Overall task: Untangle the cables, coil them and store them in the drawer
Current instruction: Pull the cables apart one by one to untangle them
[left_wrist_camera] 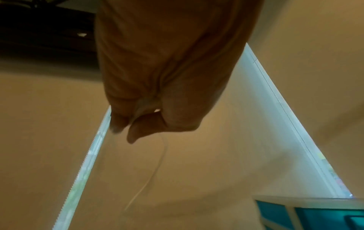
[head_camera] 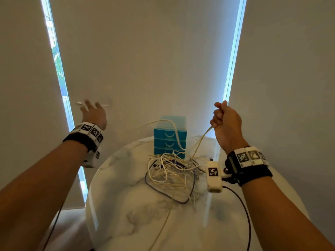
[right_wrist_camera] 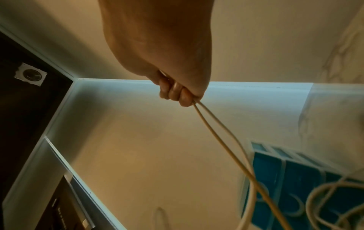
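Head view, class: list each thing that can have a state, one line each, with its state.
Drawers: all shut.
Cable pile: tangled, on the table.
White cable: lifted, strung between both hands.
Left hand: raised, pinching the cable's end.
Right hand: raised, gripping two strands.

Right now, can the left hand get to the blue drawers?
Probably yes. The left hand is raised off to the side, and nothing stands between it and the drawers. It pinches a thin white cable, though, so its grip is busy.
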